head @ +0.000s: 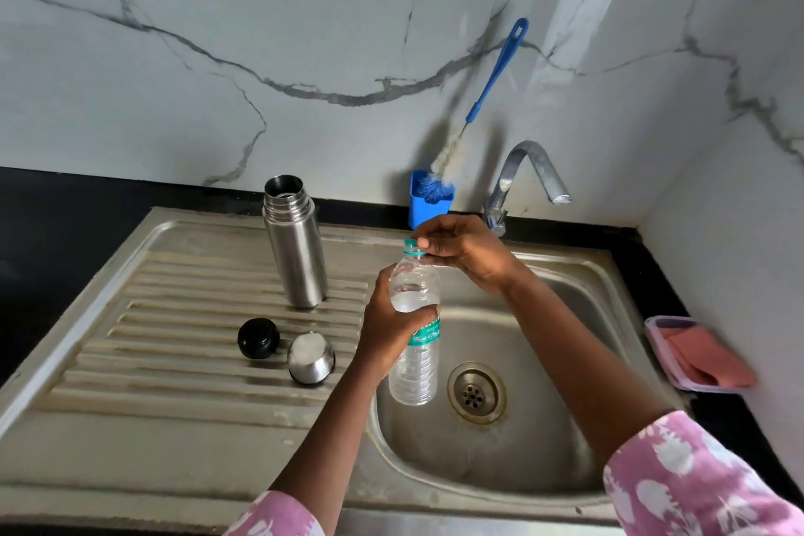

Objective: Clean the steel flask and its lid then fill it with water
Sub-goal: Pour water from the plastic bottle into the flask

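**While the flask waits open, both hands are busy with the water bottle**

Since the sink (130, 440) carries everything, I start there. Its drainboard is ribbed and stained, so I judge that anything tall set on it could rock.

On those ribs, left of the basin, the steel flask (296, 248) stands upright with its mouth open, and neither hand touches it. I expect it to be stiff, smooth and slippery when wet, and noticeably heavier once filled. I would take it round the mid-body, below the threaded neck, never by the rim.

Over the basin the plastic water bottle (415, 370) is held upright, with the left hand (391, 326) wrapped round its waist at the label. It looks thin-walled and soft, so I judge that a hard squeeze would push water out once it is opened. A firm but light hold suits it.

Nearer me on the drainboard rest the flask's 2 closures, the steel lid (311, 357) and the black stopper (258, 338) just beside it. Both are small and round, and probably roll easily.

Smallest is the teal cap (409, 247) on the bottle. The right hand (470, 252) pinches it with its fingertips, seemingly to unscrew it.
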